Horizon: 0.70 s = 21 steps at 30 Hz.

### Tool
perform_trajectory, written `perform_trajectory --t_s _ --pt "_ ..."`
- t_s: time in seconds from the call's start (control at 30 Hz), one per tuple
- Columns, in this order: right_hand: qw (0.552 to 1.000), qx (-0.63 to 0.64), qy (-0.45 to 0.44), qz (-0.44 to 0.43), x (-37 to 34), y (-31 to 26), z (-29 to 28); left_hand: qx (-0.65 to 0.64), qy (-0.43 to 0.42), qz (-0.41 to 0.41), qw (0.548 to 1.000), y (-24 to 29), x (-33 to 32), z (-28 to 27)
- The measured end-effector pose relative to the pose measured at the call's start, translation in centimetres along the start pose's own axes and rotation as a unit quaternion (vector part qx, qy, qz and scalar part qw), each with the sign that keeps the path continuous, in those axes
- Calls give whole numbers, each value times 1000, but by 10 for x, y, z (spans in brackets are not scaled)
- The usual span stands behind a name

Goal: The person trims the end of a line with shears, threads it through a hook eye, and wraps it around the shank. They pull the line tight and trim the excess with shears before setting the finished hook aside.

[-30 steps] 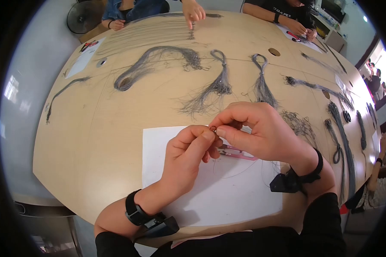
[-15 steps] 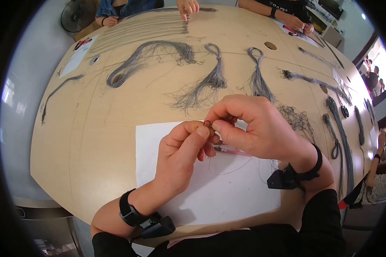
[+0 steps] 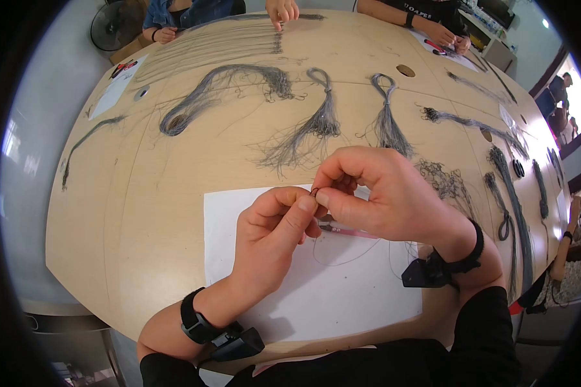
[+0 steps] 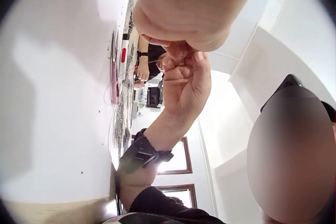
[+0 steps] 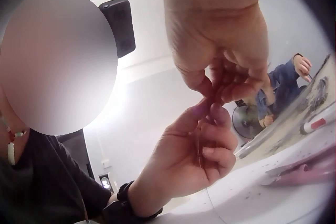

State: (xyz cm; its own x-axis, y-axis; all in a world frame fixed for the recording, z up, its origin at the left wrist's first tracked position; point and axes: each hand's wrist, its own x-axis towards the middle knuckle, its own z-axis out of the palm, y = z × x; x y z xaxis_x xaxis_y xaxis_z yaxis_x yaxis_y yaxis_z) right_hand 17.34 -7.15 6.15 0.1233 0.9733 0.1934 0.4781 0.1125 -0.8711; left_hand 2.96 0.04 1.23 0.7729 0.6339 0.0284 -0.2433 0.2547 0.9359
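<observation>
Over a white paper sheet [image 3: 271, 303], my left hand [image 3: 268, 229] pinches a small dark fish hook [image 3: 314, 192] between thumb and forefinger. The thumb and forefinger of my right hand [image 3: 381, 190] pinch the same hook from the other side, so the fingertips meet and hide most of it. A thin line [image 3: 336, 265] hangs from the hands in a loose curve over the paper. In the right wrist view the line [image 5: 210, 198] runs down past the left palm. Pink-handled snips [image 3: 350, 231] lie on the paper beneath the hands.
Bundles of grey line with dark hooks [image 3: 321, 122] lie beyond the paper, with another looped bundle [image 3: 387, 119] beside them. A tangle of hooks [image 3: 447, 184] sits right of the hands. A white marker [image 5: 316, 124] lies past the snips. Other people work across the table.
Since a second ago the view has shifted slightly. The hook's curve, which showed above the fingertips, is now more covered, with the right fingertips closer over it.
</observation>
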Motion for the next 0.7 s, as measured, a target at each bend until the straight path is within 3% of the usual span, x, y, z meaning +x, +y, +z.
perform_trajectory --t_s 0.13,0.2,0.3,0.43,0.7 --pt "999 -21 -31 29 -1 -1 -1 0 1 -9 1000 0 -1 1" --pt "997 71 1 18 0 5 4 -4 2 -15 1000 1 -1 2" --pt "993 112 -14 21 1 9 3 -5 5 -10 1000 1 -2 3" --pt "997 82 -12 -4 2 11 2 2 9 9 1000 -1 -1 2" --pt "992 117 -27 39 3 10 -3 13 5 -13 1000 2 -2 3"
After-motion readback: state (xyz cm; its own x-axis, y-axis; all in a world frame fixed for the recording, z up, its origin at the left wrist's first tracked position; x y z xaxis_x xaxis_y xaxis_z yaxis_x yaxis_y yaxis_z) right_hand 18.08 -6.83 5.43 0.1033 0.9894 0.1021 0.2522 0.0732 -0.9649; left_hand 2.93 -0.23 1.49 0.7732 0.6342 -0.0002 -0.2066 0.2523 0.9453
